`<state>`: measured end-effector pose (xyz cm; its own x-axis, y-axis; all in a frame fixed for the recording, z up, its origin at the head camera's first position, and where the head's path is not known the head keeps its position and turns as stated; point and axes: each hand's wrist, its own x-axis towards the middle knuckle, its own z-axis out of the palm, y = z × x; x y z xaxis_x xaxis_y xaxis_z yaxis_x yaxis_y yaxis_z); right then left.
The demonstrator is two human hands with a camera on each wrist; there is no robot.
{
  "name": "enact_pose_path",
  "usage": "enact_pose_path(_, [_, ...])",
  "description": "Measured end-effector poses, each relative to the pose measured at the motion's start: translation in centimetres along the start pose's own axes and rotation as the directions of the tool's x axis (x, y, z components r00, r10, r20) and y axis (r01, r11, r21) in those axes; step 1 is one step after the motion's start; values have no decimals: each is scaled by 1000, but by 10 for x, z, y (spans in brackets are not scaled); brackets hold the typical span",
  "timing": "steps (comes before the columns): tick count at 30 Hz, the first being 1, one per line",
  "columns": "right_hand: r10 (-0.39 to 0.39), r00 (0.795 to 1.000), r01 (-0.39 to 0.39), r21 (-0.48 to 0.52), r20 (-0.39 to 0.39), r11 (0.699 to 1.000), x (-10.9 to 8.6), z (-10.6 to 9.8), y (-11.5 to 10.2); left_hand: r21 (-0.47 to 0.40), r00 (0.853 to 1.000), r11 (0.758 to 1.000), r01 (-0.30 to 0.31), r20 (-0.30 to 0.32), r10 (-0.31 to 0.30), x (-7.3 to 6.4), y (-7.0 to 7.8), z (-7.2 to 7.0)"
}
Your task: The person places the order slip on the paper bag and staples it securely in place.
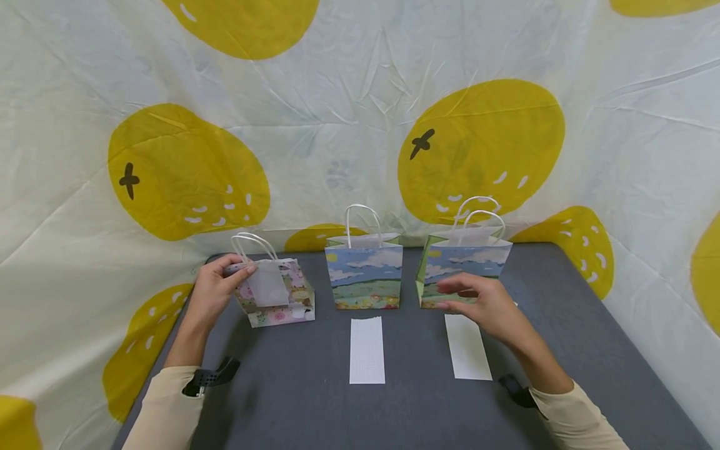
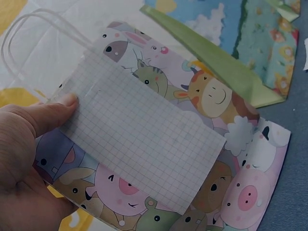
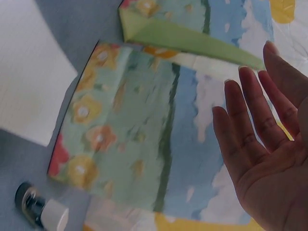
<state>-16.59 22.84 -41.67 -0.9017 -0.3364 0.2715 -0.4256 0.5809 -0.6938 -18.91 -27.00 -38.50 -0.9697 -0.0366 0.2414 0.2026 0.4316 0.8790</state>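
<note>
My left hand (image 1: 212,289) pinches the top edge of a small paper gift bag (image 1: 281,315) printed with cartoon animals. The thumb lies over a gridded paper slip (image 2: 144,130) against the bag's front, and the bag leans back with its white twisted handles standing up. My right hand (image 1: 489,306) hovers in front of the right landscape gift bag (image 1: 469,257), fingers apart and loosely bent, holding nothing. In the right wrist view the palm (image 3: 269,178) shows beside that bag's printed front.
A second landscape gift bag (image 1: 365,278) stands upright in the middle. White paper slips lie before the two landscape bags, one in the middle (image 1: 367,351) and one at right (image 1: 469,350). A small dark-and-white object (image 3: 41,207) lies near the right bag on the grey table (image 1: 315,406).
</note>
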Motion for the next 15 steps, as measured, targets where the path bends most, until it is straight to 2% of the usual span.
enact_pose_path(8, [34,999,-33,-21,40,999,-9,-18,23,-3,1000,1000,-11,-4,11,1,-1,0])
enact_pose_path(15, [90,994,-86,-65,60,994,-16,-34,36,-11,1000,1000,-14,10,14,12,-27,-1])
